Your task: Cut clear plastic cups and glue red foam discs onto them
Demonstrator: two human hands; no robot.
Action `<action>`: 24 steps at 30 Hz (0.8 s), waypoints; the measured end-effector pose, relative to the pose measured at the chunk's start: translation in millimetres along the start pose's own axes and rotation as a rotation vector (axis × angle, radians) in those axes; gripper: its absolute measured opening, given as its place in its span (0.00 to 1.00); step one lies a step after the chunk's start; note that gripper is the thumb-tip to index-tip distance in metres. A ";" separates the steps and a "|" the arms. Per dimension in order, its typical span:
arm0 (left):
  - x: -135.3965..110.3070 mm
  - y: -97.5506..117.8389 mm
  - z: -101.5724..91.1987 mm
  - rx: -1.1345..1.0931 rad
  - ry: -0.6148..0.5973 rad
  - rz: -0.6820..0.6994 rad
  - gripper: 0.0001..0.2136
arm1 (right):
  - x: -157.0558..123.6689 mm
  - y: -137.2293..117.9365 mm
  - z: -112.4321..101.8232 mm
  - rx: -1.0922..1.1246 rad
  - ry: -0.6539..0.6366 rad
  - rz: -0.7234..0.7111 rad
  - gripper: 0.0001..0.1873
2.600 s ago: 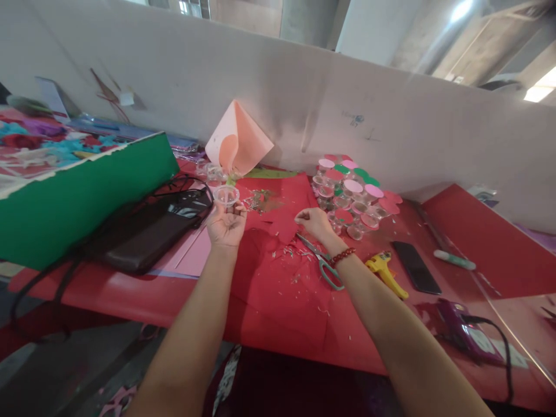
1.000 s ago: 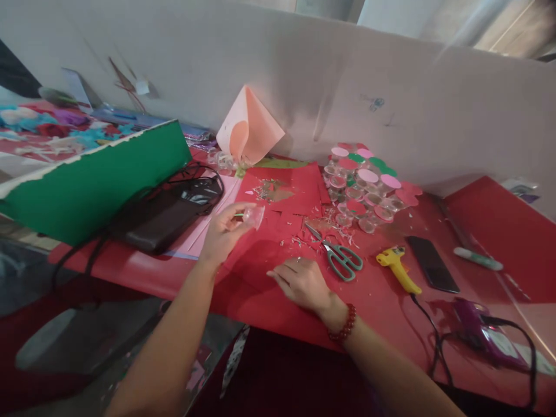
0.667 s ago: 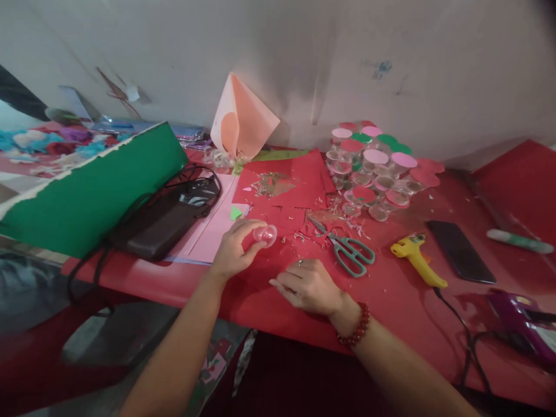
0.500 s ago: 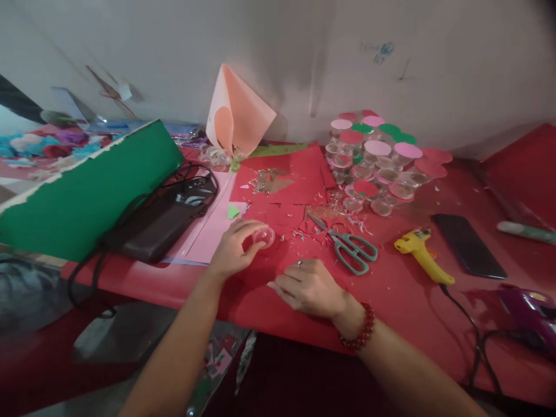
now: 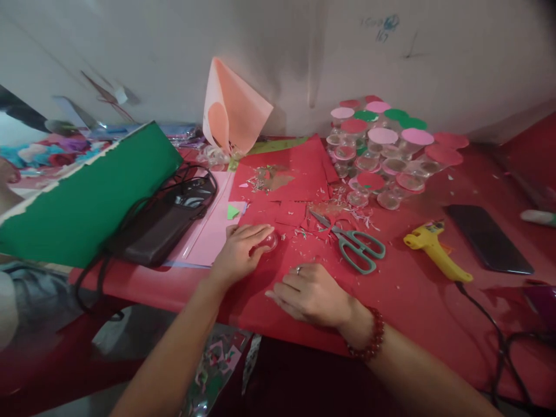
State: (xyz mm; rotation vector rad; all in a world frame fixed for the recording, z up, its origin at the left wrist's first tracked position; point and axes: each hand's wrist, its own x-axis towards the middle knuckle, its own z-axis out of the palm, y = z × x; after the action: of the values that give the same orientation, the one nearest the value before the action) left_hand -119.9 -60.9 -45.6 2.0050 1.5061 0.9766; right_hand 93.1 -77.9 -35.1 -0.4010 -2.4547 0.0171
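My left hand (image 5: 241,252) grips a small clear plastic cup (image 5: 271,241) between thumb and fingers, low over the red tabletop. Part of the cup is hidden behind the fingers. To its right my right hand (image 5: 309,294) rests near the table's front edge with its fingers curled under; whatever they may hold is out of sight. A ring and a red bead bracelet are on that hand and wrist. Grey-handled scissors (image 5: 360,250) lie just beyond it, their blades among red paper scraps. A small red paper piece (image 5: 291,213) lies behind the cup.
Clear cups with coloured paper discs (image 5: 382,136) stand clustered at the back right. A yellow glue gun (image 5: 436,252) and a black phone (image 5: 489,238) lie at right. A dark bag (image 5: 152,231) and a green board (image 5: 95,191) occupy the left. Another person's hand (image 5: 7,172) shows at the left edge.
The cup in my left hand has tipped, and the fingers now cover more of it. My right hand stays curled in nearly the same place. The view has shifted slightly; another person's hand appears at left.
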 end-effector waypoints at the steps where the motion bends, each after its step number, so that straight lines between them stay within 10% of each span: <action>1: -1.1 0.6 0.1 -0.007 0.006 -0.012 0.21 | -0.3 0.3 0.0 0.004 -0.002 0.002 0.20; 15: 0.1 9.6 -6.2 -0.023 -0.035 -0.014 0.19 | -0.4 0.5 -3.2 0.073 0.077 0.019 0.19; 24: 6.6 13.8 -10.2 -0.349 0.065 -0.219 0.16 | -2.2 20.2 -13.9 0.368 0.569 0.809 0.24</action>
State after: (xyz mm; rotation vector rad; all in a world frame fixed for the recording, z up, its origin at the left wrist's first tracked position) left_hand -117.8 -59.5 -27.4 1.5453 1.4369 1.1308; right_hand 108.7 -60.6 -27.6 -1.0340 -1.5591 0.5957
